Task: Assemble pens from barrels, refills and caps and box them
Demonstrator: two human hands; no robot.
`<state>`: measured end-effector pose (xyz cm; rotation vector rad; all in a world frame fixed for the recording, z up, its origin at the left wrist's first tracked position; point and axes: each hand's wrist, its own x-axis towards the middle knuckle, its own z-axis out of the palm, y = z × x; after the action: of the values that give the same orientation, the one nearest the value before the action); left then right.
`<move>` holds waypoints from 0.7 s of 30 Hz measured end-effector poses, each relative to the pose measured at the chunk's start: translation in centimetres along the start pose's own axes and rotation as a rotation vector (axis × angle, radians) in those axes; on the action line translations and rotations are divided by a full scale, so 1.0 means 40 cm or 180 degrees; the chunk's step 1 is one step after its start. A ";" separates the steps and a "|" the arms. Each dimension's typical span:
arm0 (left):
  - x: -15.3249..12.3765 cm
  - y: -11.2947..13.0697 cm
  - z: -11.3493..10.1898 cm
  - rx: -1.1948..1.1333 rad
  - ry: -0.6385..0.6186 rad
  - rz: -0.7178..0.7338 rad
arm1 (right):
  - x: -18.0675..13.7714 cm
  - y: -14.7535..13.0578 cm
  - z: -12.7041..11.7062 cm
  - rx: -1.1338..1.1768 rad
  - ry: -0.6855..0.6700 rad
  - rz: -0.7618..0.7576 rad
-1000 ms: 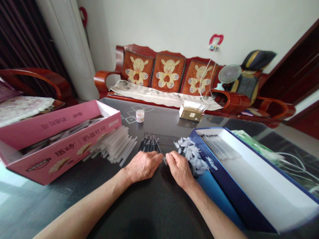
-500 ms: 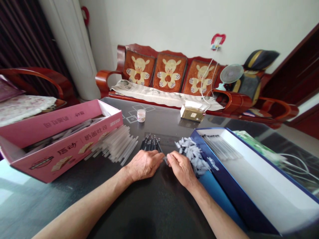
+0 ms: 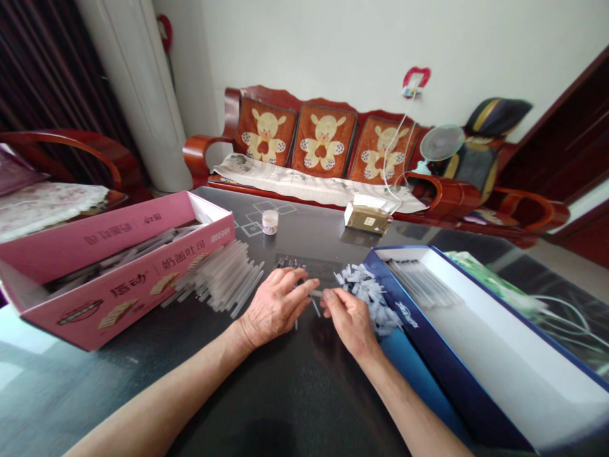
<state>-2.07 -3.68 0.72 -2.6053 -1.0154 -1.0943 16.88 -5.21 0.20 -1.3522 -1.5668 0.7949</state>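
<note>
My left hand (image 3: 275, 303) lies over a row of dark pen refills (image 3: 288, 263) on the black table (image 3: 304, 393), fingers spread and reaching onto them. My right hand (image 3: 346, 317) is pinched on the near end of a thin clear pen piece (image 3: 314, 304) that lies slanted between the two hands. Just right of it sits a heap of small clear pen caps (image 3: 368, 293). A stack of clear pen barrels (image 3: 226, 279) rests to the left.
A pink carton (image 3: 109, 273) holding more pen parts stands at the left. A blue-and-white box lid (image 3: 480, 330) with several finished pens lies at the right. A small white jar (image 3: 269, 221) and a brown box (image 3: 365, 218) sit farther back; a wooden sofa (image 3: 323, 152) beyond.
My left hand has opened and moved forward onto the dark refills. My right hand stayed beside the cap heap, and the thin clear piece now shows between the hands.
</note>
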 end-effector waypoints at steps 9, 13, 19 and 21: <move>0.015 -0.006 0.024 -0.2943 0.0158 -0.2919 | -0.027 -0.024 0.070 0.2002 -0.0066 0.1329; 0.025 -0.009 0.030 -0.4404 0.0432 -0.3423 | -0.064 -0.035 0.106 0.2520 -0.1102 0.1761; 0.033 0.000 0.018 -0.5142 0.0136 -0.3633 | -0.067 -0.048 0.086 0.2021 -0.1933 0.1514; 0.034 -0.006 0.016 -0.4922 0.0123 -0.3615 | -0.050 -0.047 0.053 0.1275 -0.1788 0.1039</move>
<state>-1.15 -2.54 1.17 -2.4608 -2.4543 -3.1608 14.20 -7.35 0.62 -1.1494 -1.4883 1.7078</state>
